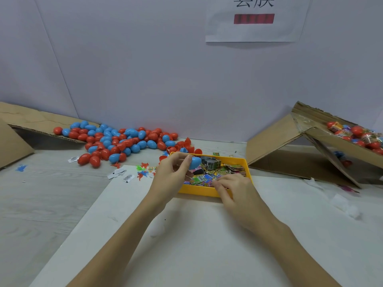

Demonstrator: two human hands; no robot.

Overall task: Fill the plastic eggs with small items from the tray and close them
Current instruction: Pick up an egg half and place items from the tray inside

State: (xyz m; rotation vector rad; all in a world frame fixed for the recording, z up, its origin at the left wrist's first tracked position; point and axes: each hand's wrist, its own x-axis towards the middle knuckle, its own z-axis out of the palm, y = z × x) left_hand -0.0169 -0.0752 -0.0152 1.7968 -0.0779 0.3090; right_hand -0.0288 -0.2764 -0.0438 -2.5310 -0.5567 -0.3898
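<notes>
A yellow tray sits mid-table, full of small colourful packets and a grey toy. My left hand holds a blue plastic egg over the tray's left side, thumb on top of it. My right hand rests on the tray's near right edge, fingers curled down onto the packets; whether it grips one is hidden. A heap of red and blue eggs lies at the back left.
A cardboard flap lies under the egg heap at far left. A tilted cardboard box at right holds wrapped eggs. Small plastic figures and paper labels lie left of the tray. A white sheet covers the near table.
</notes>
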